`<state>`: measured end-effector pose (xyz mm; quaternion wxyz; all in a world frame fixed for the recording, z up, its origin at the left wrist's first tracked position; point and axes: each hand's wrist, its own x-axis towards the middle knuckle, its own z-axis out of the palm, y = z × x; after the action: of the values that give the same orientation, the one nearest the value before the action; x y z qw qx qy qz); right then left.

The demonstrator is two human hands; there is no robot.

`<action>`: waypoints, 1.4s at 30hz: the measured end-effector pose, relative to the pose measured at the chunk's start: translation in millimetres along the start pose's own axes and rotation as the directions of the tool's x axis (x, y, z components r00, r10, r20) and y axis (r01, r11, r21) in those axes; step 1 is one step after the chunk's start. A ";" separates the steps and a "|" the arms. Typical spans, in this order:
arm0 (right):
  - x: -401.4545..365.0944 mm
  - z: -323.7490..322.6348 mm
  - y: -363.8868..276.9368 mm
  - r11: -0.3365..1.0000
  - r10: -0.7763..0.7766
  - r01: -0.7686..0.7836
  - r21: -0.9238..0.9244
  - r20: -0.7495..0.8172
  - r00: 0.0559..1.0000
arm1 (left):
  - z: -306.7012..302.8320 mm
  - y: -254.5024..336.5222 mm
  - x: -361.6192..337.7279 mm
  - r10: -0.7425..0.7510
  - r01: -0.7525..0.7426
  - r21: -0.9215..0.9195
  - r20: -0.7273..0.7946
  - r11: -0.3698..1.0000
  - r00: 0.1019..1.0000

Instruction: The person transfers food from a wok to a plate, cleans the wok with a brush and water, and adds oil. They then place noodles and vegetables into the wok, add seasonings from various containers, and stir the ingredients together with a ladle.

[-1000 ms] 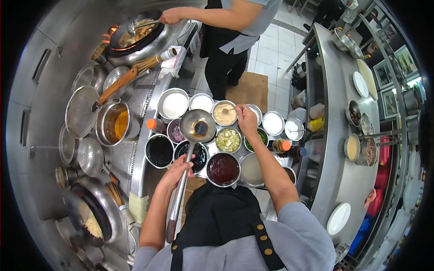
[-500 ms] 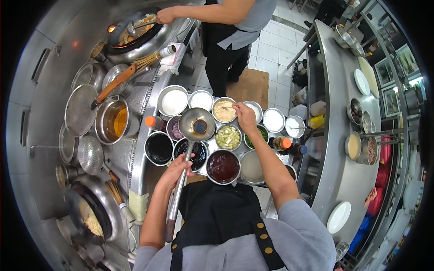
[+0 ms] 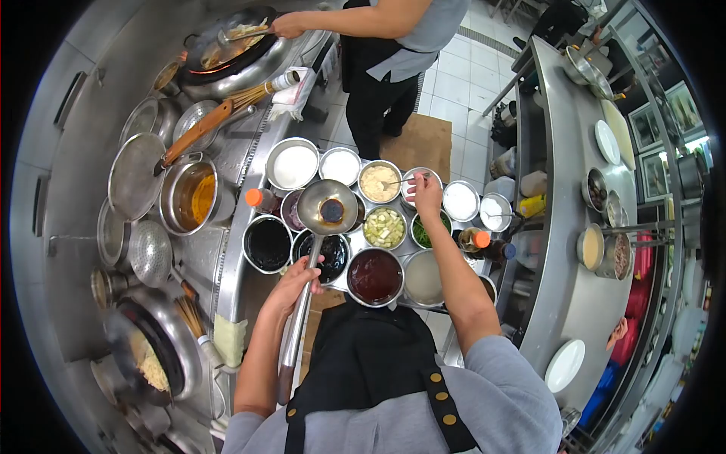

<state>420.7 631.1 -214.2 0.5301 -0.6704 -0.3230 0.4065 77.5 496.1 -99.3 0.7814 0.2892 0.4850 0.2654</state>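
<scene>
From where I stand, the step in hand looks like measuring: a small portion at the spoon, a ladle held out near it. The left hand (image 3: 291, 287) grips the long handle of the ladle (image 3: 311, 203), its cup above the tubs with a small dark pool (image 3: 331, 211) in the bottom. The right hand (image 3: 427, 195) is closed on the thin handle of a spoon (image 3: 403, 180), whose head is at the tub of beige paste (image 3: 376, 178); I can't tell how much it carries, or whether it touches the paste.

The cubes (image 3: 384, 228) and the greens (image 3: 420, 236) sit just this side of the paste, and the red sauce (image 3: 375, 277) is nearer the apron (image 3: 370, 340). Up by the wok (image 3: 261, 62), a co-worker's hand (image 3: 288, 25) works a tool of its own.

As I judge it, the next move calls for a level ladle — that pool could slop over the rim if it tips — and a steady spoon, since the tubs stand close together and a stray drop would land in a neighbour.
</scene>
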 end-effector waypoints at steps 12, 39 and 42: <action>-26.2 -20.4 -54.4 0.947 0.026 -0.085 0.309 0.191 0.981 | 13.4 5.2 20.5 -0.006 0.007 0.065 -0.018 0.998 1.000; -18.6 -62.0 2.3 0.918 -0.354 0.318 -0.236 -0.128 0.927 | 32.5 3.6 26.3 -0.055 0.047 0.073 0.101 0.996 0.993; -17.8 -60.7 -0.4 0.886 -0.389 0.358 -0.295 -0.051 0.920 | 32.8 1.8 24.6 -0.054 0.047 0.074 0.099 0.996 0.994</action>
<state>466.4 588.7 -203.7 0.5152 -0.6848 -0.4708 0.2098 116.8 508.1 -100.9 0.8006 0.3177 0.4612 0.2133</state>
